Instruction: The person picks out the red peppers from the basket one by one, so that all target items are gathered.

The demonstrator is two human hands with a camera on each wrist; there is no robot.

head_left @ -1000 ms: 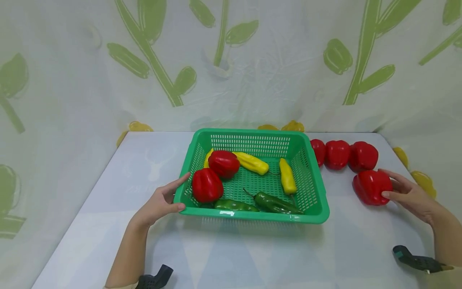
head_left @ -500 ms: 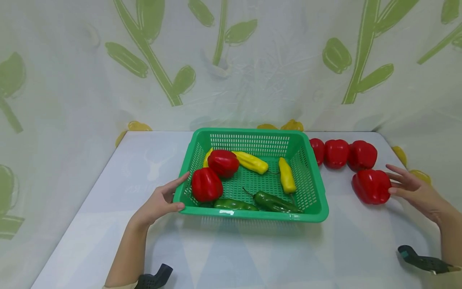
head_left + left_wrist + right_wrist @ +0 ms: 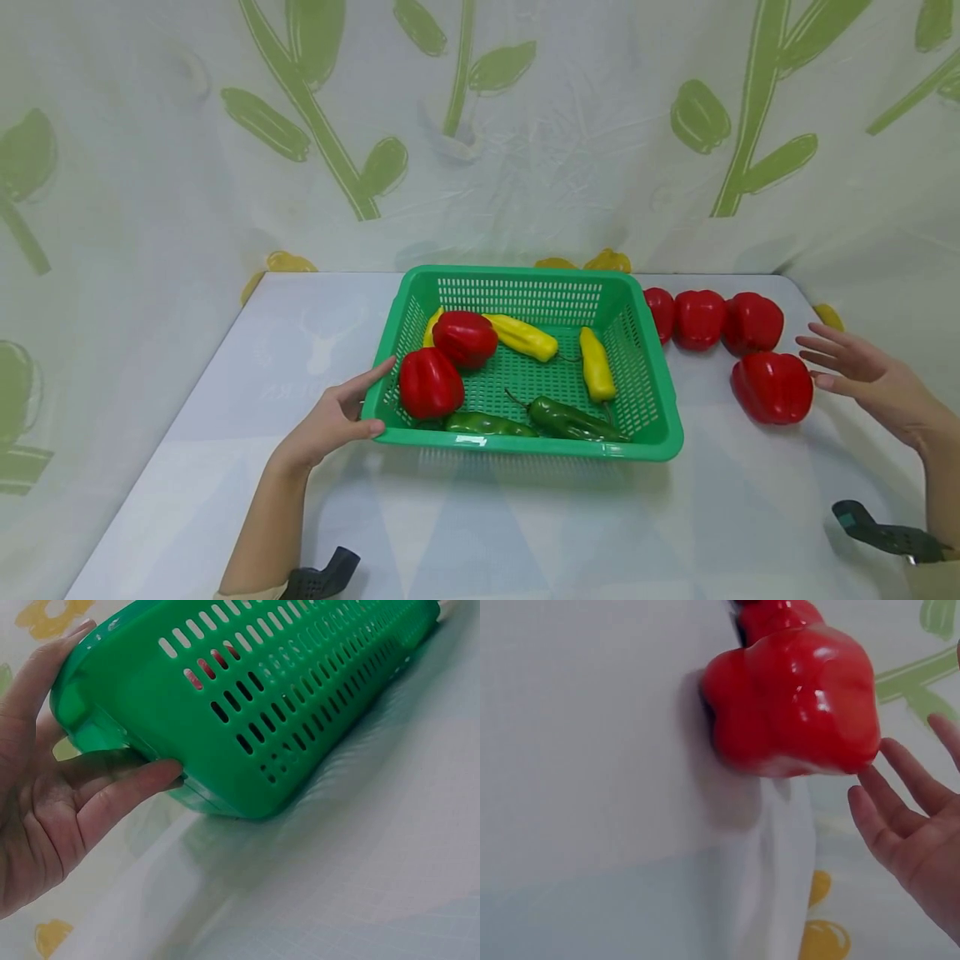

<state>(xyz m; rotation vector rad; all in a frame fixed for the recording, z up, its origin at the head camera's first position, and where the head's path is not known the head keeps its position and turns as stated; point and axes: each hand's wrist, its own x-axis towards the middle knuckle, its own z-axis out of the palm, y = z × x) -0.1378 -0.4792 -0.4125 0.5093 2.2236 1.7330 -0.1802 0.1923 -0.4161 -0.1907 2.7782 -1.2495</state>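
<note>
A green plastic basket (image 3: pixel 465 442) stands mid-table, holding two red bell peppers (image 3: pixel 431 383), several long yellow and green peppers. My left hand (image 3: pixel 330 418) grips the basket's left end near the front corner; in the left wrist view its thumb presses the green wall (image 3: pixel 217 761) while other fingers lie around the corner. To the right, a red bell pepper (image 3: pixel 771 387) lies on its side on the table. My right hand (image 3: pixel 873 375) is just right of this pepper, fingers spread and holding nothing. The right wrist view shows the fingertips close to the pepper (image 3: pixel 802 705); contact is unclear.
Three more red bell peppers (image 3: pixel 700 320) sit in a row behind the single one, the leftmost partly hidden by the basket's rim. A patterned curtain (image 3: pixel 570 167) hangs behind the white table (image 3: pixel 225 450).
My right hand has let go of the front red bell pepper and drawn slightly right and back, its fingers spreading. The pepper stays put. My left hand and the basket have not moved.
</note>
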